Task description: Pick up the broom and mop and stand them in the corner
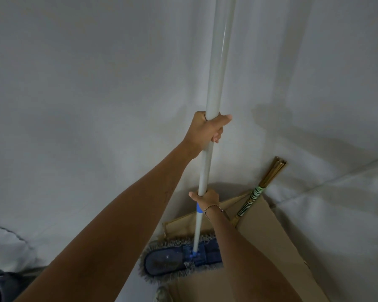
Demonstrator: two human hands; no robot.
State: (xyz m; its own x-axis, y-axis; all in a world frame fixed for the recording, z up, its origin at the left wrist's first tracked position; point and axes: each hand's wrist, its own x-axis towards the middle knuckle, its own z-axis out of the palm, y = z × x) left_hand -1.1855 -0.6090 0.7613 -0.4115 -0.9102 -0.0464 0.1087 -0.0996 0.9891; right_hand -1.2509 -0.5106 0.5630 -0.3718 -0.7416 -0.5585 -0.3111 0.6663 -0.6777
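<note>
Both arms stretched out toward the corner. Left hand [205, 129] up high, fingers curled tight round the mop [214, 83] pole. Right hand [206, 196] lower down, just above the blue band, also wrapped tight round the pole (thin bracelet [212, 207] on that wrist). Pole nearly upright, tilted a little. Blue mop head with grey fringe down low on flat brown cardboard [271, 247], partly hidden by the right arm. Broom [252, 196] already leaning in the corner, stripy green and black wrap on its handle, bare sticks poking out on top, touching the white wall [74, 83]. Dark bag [0, 284] at the bottom left, well apart from the mop.
</note>
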